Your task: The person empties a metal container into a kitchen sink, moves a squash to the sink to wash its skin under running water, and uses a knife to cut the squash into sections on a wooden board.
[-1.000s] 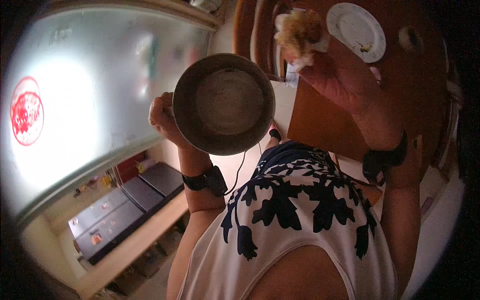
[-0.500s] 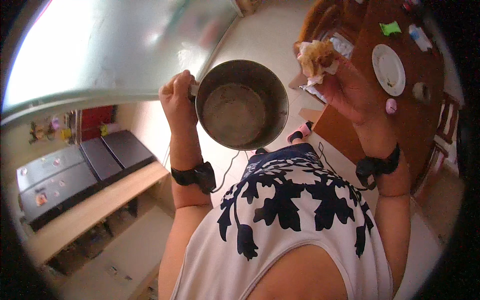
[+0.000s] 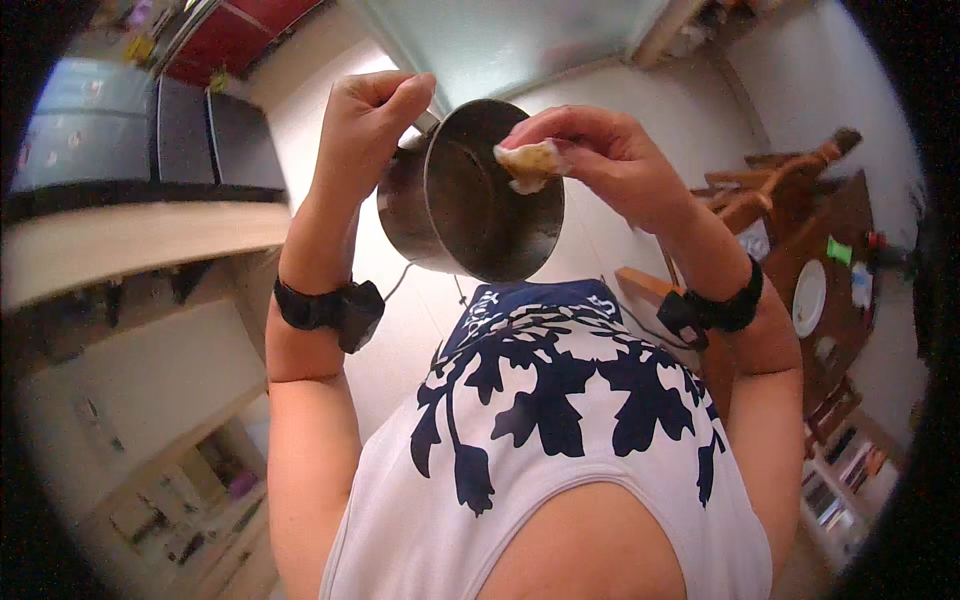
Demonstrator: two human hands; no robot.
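Note:
My left hand (image 3: 362, 125) is closed round the handle of a deep metal pot (image 3: 410, 215), which hangs tilted in front of me. Its open mouth faces toward my right, and the inner wall looks dark and dull. Between the thumb and fingers of my right hand (image 3: 625, 170) is a crumpled tissue (image 3: 535, 160), white with yellow-brown stains. That tissue is in front of the pot's mouth, near its upper right rim; whether it touches the pot I cannot tell.
A frosted glass panel (image 3: 520, 45) stands ahead. On the left is a wooden shelf top (image 3: 140, 245) with dark grey boxes (image 3: 240, 140) behind it. To the right, a brown wooden table (image 3: 835, 240) holds a white plate (image 3: 808, 298) and a green packet (image 3: 838, 250). Wooden chairs stand beside it.
My right hand has brought the tissue leftward from beside the table to the pot's mouth. The pot has tilted to face right. My view has turned, shifting the table farther right.

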